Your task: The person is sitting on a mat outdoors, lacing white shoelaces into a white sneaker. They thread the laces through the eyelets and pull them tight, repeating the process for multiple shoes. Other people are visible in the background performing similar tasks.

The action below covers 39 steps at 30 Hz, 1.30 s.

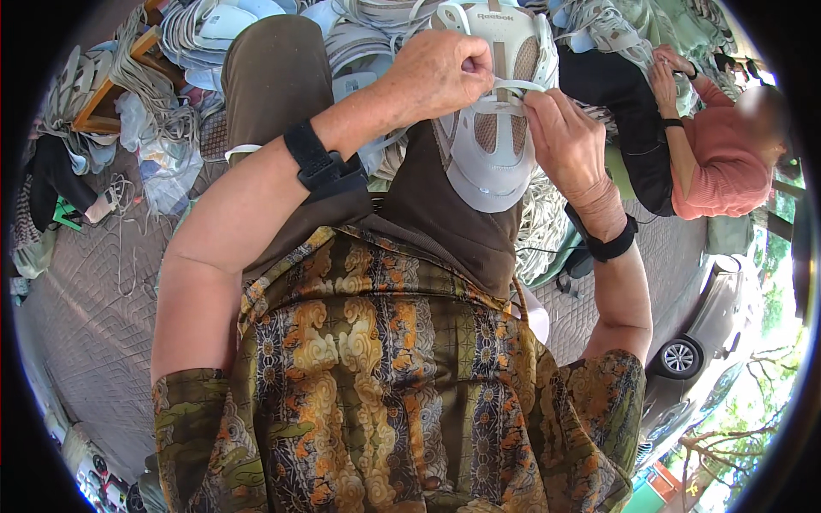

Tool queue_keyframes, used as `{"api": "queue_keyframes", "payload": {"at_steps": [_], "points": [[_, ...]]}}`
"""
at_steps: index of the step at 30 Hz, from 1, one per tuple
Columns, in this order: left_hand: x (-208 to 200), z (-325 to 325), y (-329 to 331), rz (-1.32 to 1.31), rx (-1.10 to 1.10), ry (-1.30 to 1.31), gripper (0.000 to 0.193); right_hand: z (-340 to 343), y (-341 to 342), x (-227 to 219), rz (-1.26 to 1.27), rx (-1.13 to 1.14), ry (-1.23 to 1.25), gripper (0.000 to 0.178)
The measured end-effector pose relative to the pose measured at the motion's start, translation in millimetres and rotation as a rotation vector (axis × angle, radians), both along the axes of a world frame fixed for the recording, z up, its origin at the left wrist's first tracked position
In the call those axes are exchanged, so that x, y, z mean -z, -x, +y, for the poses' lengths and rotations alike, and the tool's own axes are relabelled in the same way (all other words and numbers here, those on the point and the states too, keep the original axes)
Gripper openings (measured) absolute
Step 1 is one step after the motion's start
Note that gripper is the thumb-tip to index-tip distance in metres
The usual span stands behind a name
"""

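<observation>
A white sneaker upper (494, 162) with tan mesh panels lies over my right thigh, its toe toward me. A flat white lace (519, 85) stretches across its front between my hands. At the left of the upper, my left hand (443, 72) is closed, thumb and fingers pinching one part of the lace. My right hand (566, 137) is closed on the other side, its fingers bent at the lace's right end and against the upper's edge. The fingertips of the right hand are partly hidden. Each wrist wears a black band.
Heaps of similar uppers (205, 38) and a pile of white laces (543, 227) surround my knees. At right sits a co-worker (718, 162) in a pink top, hands on more uppers. A wooden frame (98, 107) and plastic bag (167, 162) are at left; a parked car (701, 329) is at right.
</observation>
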<state>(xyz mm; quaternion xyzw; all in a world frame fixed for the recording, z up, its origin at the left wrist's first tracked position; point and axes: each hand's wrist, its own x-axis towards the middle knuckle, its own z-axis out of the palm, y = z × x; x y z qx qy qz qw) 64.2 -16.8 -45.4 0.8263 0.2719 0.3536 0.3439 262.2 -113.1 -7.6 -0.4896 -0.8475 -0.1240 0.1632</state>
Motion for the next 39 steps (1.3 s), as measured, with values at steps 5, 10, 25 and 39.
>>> {"api": "queue_keyframes", "payload": {"at_steps": [5,10,25,39], "points": [[6,1,-4,-0.020,-0.050,-0.072,0.014,-10,15,-11,0.144,-0.006,0.227,0.013],[4,-1,-4,-0.032,-0.054,-0.037,0.014,-24,18,-14,0.349,0.105,0.268,0.013],[6,3,-1,-0.013,0.029,-0.010,0.018,-4,7,2,-0.005,0.057,-0.060,0.019],[-2,18,20,-0.056,0.503,0.687,0.028,-7,11,28,0.344,0.149,-0.023,0.012]]}}
